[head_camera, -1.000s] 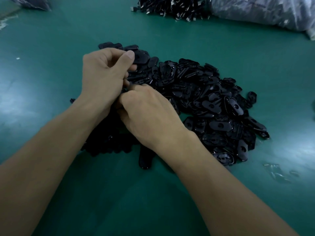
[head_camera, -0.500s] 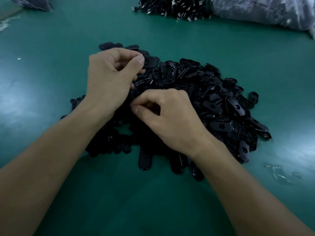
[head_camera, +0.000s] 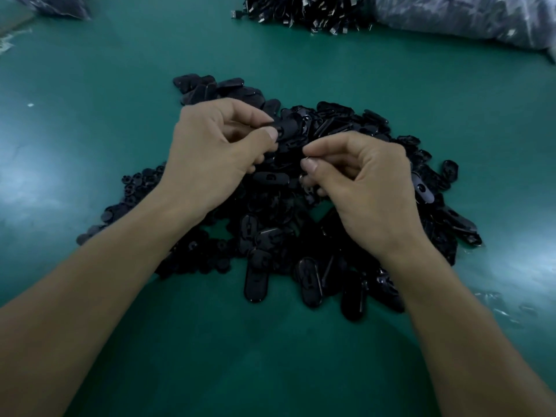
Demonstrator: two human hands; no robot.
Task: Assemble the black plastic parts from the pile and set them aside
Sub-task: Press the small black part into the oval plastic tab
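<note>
Centrally, oval part end-pinched by left hand, small piece pinched by right hand

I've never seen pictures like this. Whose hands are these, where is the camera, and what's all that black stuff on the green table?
No machine here: a person works bare-handed, and the one camera sits on their head, looking forward and down. On the green table lies a pile of black plastic parts. The left hand pinches a black oval part above it; the right hand pinches a small piece, too small to identify. Another dark heap and a plastic bag lie at the far edge.
</note>
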